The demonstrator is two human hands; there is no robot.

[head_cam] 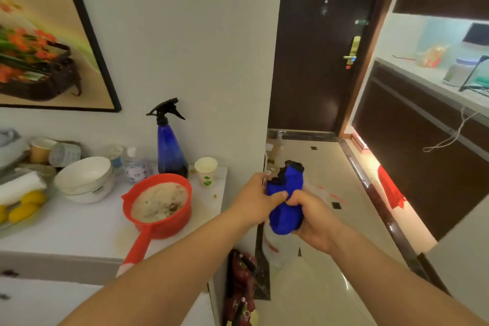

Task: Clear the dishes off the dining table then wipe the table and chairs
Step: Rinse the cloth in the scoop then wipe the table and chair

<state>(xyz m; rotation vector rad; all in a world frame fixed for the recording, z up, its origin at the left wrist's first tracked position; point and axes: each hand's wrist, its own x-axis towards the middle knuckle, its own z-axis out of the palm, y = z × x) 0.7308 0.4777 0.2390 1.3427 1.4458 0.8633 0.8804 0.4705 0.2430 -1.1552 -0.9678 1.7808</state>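
Both grips clamp the cloth, left hand pinching, right hand fisted; wringing likely goes best twisting oppositely, clear of the bench.

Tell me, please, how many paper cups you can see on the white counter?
2: a white paper cup right of the blue spray bottle, and a brown paper cup at the far left. Others may be hidden behind the clutter.
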